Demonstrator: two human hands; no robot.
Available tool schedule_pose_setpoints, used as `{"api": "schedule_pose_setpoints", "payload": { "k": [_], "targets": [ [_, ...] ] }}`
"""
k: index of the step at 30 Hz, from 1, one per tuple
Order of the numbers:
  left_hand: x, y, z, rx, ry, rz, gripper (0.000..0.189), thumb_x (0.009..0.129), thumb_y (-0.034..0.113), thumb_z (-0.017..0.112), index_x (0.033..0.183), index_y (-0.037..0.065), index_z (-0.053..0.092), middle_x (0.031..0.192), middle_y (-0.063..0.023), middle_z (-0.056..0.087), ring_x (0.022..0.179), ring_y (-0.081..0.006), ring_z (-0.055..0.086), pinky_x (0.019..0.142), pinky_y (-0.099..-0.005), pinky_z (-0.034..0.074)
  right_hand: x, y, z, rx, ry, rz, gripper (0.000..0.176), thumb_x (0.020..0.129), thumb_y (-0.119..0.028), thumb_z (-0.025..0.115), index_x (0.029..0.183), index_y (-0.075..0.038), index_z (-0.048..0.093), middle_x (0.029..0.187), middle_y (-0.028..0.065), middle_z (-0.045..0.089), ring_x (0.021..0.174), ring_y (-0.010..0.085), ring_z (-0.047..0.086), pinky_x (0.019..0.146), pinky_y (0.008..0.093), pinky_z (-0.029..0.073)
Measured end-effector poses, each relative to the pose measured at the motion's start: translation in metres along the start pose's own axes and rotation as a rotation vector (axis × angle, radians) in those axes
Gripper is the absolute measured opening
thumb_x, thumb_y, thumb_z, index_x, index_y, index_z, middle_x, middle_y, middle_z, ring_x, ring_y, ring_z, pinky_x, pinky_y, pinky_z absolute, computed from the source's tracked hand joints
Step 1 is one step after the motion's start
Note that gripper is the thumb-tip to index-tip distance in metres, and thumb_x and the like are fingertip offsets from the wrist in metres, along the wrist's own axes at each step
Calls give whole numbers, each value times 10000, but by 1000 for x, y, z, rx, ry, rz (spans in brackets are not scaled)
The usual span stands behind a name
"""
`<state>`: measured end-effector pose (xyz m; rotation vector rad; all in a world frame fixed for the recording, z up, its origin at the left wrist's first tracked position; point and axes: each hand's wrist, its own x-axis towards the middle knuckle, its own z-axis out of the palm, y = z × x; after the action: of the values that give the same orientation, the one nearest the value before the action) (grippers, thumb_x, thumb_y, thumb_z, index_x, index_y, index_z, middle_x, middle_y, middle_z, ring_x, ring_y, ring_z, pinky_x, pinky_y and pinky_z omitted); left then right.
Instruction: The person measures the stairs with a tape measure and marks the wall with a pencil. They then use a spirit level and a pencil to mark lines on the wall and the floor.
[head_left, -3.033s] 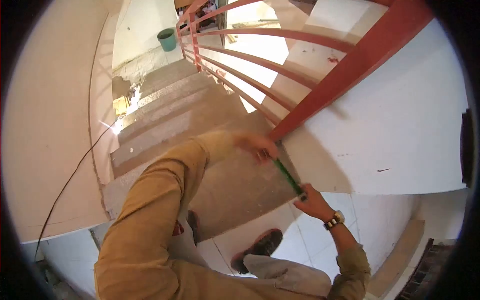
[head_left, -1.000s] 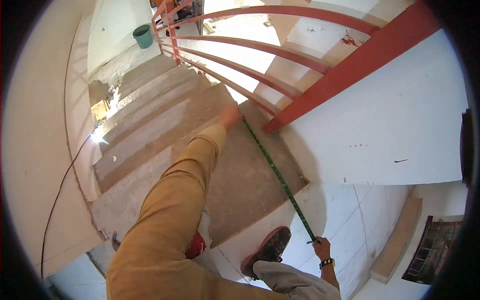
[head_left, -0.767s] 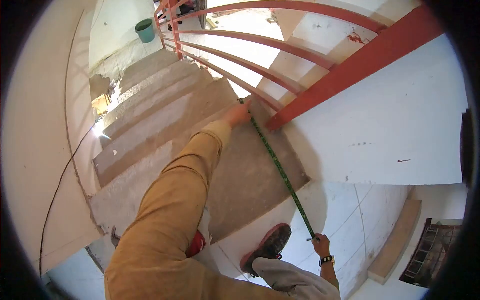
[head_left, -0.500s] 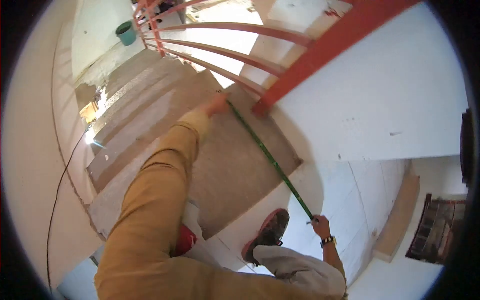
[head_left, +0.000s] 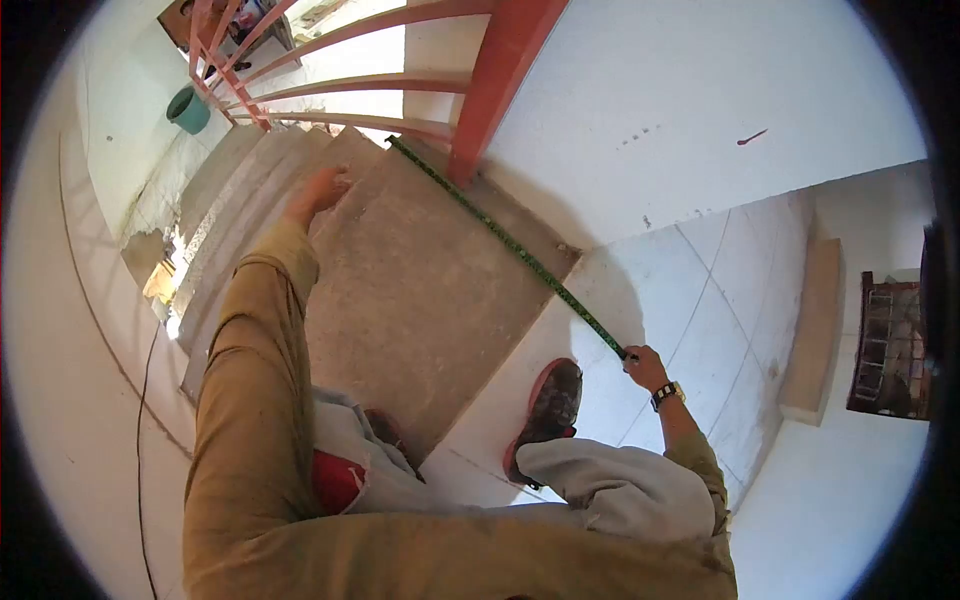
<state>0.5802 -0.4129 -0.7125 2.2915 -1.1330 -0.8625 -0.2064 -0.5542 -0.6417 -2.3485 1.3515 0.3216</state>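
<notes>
1. Right hand (head_left: 646, 368), a watch (head_left: 667, 395) at its wrist, is closed around the lower end of a green measuring tape (head_left: 522, 254); exactly how the fingers grip is hard to make out.
2. The tape runs diagonally across a brown step (head_left: 400, 285), from near the red railing (head_left: 485, 105) to above the pale tiled floor (head_left: 690, 300).
3. Left hand (head_left: 322, 190) is empty, fingers loosely open, over the stairs, apart from the tape; a shoe (head_left: 548, 405) is near the step.

One head cam, wide FOV, faces fwd/down: sleeves (head_left: 250, 400) close, stairs (head_left: 230, 200) mid-dist., bucket (head_left: 188, 112) far.
</notes>
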Motion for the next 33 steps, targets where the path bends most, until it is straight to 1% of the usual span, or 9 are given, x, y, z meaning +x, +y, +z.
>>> {"api": "schedule_pose_setpoints", "payload": {
  "k": [4, 7, 10, 13, 16, 19, 22, 25, 33],
  "targets": [
    [29, -51, 12, -57, -6, 121, 436, 929, 166, 606, 1348, 80, 518, 987, -137, 701, 841, -201, 675, 623, -337, 538, 11, -9, -2, -17, 17, -10, 306, 798, -212, 641, 1061, -69, 705, 917, 206, 677, 882, 371, 660, 794, 420, 535],
    [22, -35, 0, -38, -72, 39, 462, 921, 107, 595, 1370, 73, 493, 963, -101, 703, 795, -176, 655, 609, -326, 527, 5, -1, 4, -40, 16, 19, 277, 816, -207, 616, 1046, -84, 710, 938, 212, 677, 881, 373, 654, 794, 431, 531],
    [7, -8, -10, -85, -90, 11, 459, 918, 81, 590, 1366, 62, 494, 978, -93, 696, 787, -166, 638, 603, -324, 525, 5, 1, 5, -68, 24, 69, 278, 833, -224, 598, 1054, -94, 707, 941, 203, 665, 883, 364, 648, 804, 443, 527],
    [19, -29, -3, -273, -161, 5, 429, 931, 112, 596, 1345, 39, 511, 992, -93, 683, 784, -164, 624, 597, -325, 526, 0, -2, 5, -99, 30, 86, 281, 843, -230, 584, 1063, -107, 706, 941, 197, 655, 889, 359, 645, 812, 449, 525],
    [14, -30, -4, -189, -153, 19, 417, 940, 175, 609, 1321, 21, 533, 1005, -105, 673, 797, -172, 627, 602, -323, 530, 0, -15, -1, -113, 15, 143, 284, 844, -223, 576, 1074, -122, 707, 959, 193, 649, 913, 360, 639, 818, 454, 526],
    [10, -32, 0, -348, -167, -44, 435, 944, 233, 613, 1308, 5, 543, 998, -114, 668, 813, -176, 630, 613, -316, 531, 0, -16, -4, -91, -19, 139, 285, 840, -227, 581, 1076, -127, 707, 968, 188, 647, 924, 359, 635, 825, 459, 524],
    [3, -23, -5, -218, -222, 17, 437, 945, 268, 613, 1289, 4, 559, 982, -119, 671, 808, -183, 637, 624, -318, 536, 4, -5, 3, -111, -33, 155, 299, 836, -210, 558, 1091, -166, 707, 1016, 186, 651, 965, 367, 631, 859, 469, 525],
    [-7, -1, -6, -137, -176, -27, 334, 928, 151, 604, 1221, -10, 609, 952, -115, 689, 749, -175, 644, 586, -311, 539, 0, -17, -7, -90, -37, 183, 302, 829, -237, 596, 1090, -128, 700, 987, 190, 643, 926, 372, 627, 843, 463, 517],
    [3, -3, -2, -208, -198, -11, 376, 931, 185, 611, 1234, -37, 593, 893, -121, 678, 725, -171, 633, 585, -318, 535, 0, -15, -3, -145, -20, 200, 304, 849, -242, 592, 1120, -147, 692, 1002, 185, 639, 965, 360, 628, 846, 465, 527]
  ]
}}
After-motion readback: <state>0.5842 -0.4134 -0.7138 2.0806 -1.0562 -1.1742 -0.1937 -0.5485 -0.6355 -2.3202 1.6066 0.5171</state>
